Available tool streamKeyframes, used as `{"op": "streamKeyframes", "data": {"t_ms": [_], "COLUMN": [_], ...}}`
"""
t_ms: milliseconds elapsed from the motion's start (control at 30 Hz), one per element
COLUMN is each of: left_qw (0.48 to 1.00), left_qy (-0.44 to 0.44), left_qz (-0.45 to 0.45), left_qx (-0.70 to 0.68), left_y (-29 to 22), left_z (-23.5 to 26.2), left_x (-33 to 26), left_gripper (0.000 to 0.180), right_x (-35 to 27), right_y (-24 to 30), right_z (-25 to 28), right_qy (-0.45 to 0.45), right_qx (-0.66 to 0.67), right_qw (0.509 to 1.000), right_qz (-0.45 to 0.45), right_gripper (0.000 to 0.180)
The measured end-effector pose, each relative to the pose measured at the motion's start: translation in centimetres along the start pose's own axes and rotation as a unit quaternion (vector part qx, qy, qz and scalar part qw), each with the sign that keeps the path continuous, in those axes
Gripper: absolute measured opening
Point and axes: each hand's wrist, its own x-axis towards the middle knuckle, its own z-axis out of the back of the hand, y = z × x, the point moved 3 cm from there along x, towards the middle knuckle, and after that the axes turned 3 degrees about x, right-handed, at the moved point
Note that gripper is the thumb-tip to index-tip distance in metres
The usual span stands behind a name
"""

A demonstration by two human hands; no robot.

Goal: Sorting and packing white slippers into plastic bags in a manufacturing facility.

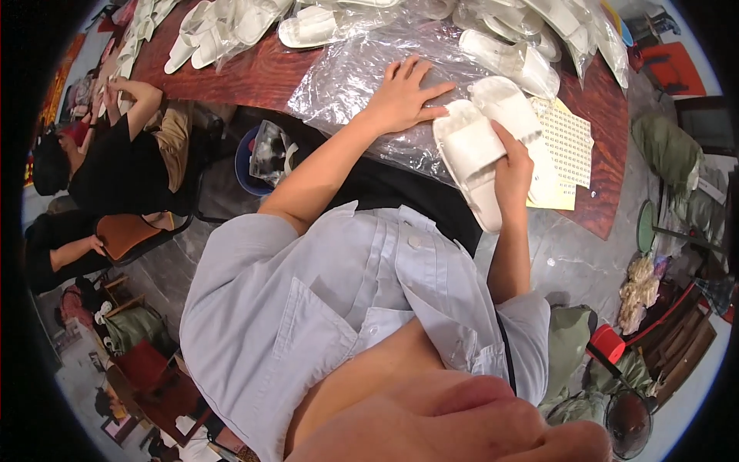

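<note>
Head view: pair of white slide slippers (pixel 471 150) grasped in the right hand (pixel 514 165), thumb uppermost, over the near edge of the wood-grain tabletop (pixel 604 189), toward its right corner. Left hand (pixel 402 102) spread on clear plastic bags (pixel 327 85), fingers released. Yellowish sticker sheets (pixel 570 142) just right; more white slippers (pixel 312 29) beyond.

floor (pixel 570 266): i see grey, marbled, glossy
table (pixel 250 81): far, reddish-brown wood grain
chair (pixel 127 237): left, brown seat
</note>
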Motion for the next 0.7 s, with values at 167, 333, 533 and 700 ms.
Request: {"op": "streamKeyframes", "data": {"t_ms": [167, 333, 533, 700], "left_qw": [1.000, 1.000, 1.000, 1.000], "left_qy": [-0.011, -0.025, -0.025, 0.024], "left_qz": [-0.008, -0.010, -0.009, 0.009], "left_qx": [0.001, 0.008, 0.004, 0.017], "left_y": [-0.5, -0.5, -0.2, -0.3], "left_z": [-0.2, -0.1, 0.2, -0.5], "left_x": [0.1, 0.0, 0.1, 0.3], "left_gripper": [0.060, 0.062, 0.062, 0.063], "right_x": [-3.4, -6.2, -4.3, 2.3], "right_y": [-2.0, 0.7, 12.3, 25.7], "right_z": [4.2, 9.2, 12.0, 7.3], "right_qy": [-0.124, -0.298, -0.352, 0.066], "right_qx": [0.026, 0.098, 0.184, 0.182], "right_qw": [0.989, 0.944, 0.917, 0.891], "right_qz": [-0.073, -0.101, 0.031, 0.410], "right_gripper": [0.049, 0.038, 0.032, 0.038]}}
